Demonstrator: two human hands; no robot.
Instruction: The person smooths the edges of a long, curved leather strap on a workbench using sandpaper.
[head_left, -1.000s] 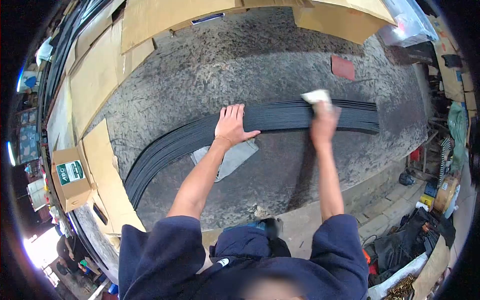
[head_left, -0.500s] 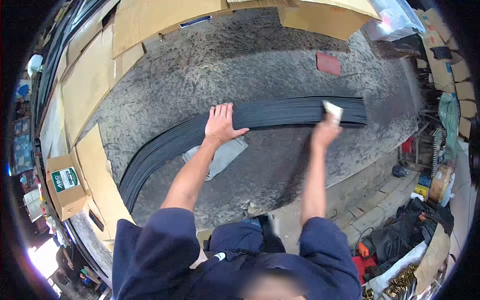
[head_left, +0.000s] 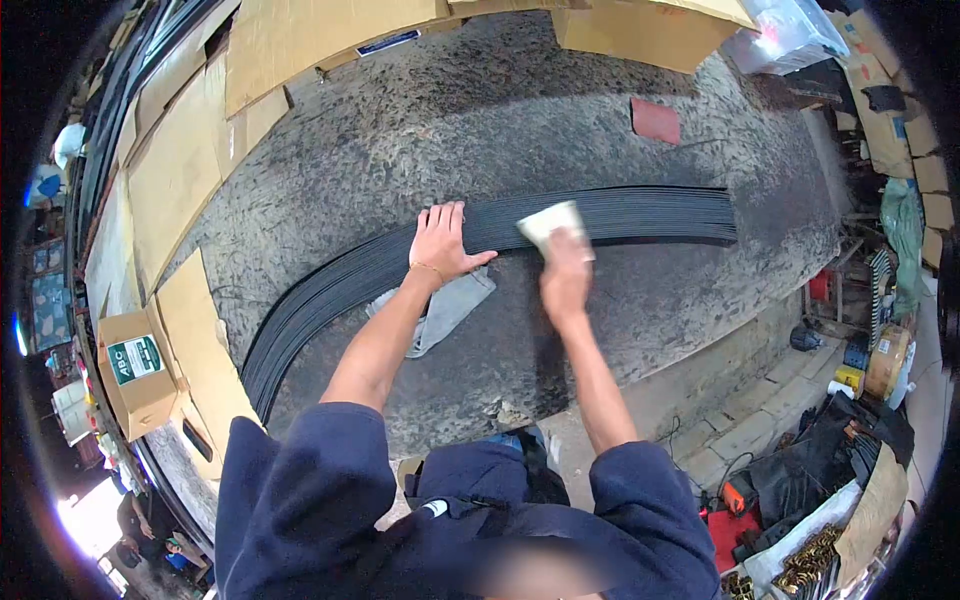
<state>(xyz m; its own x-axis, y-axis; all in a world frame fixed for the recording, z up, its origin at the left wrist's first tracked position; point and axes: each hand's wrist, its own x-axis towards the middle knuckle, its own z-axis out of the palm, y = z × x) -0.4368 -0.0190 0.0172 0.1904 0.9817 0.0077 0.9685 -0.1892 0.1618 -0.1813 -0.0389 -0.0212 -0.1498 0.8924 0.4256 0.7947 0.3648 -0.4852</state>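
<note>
A long bundle of thin dark strips lies side by side across the worn table, its left part curving toward me. My left hand rests flat on the middle of the bundle, fingers stretched out and thumb apart. In my right hand is a pale, flat sheet, blurred by motion, held over the strips just right of my left hand. Its exact kind I cannot tell. Beside my left wrist a grey cloth lies on the table, partly hidden by the forearm.
A red square piece lies toward the far right of the table. Cardboard sheets line the back and left edges. An open carton stands at left, a clear plastic bin at back right. Dark bags sit lower right.
My right hand has moved left along the strips with the pale sheet, from near their right end to close beside my left hand. The left hand has stayed in place.
</note>
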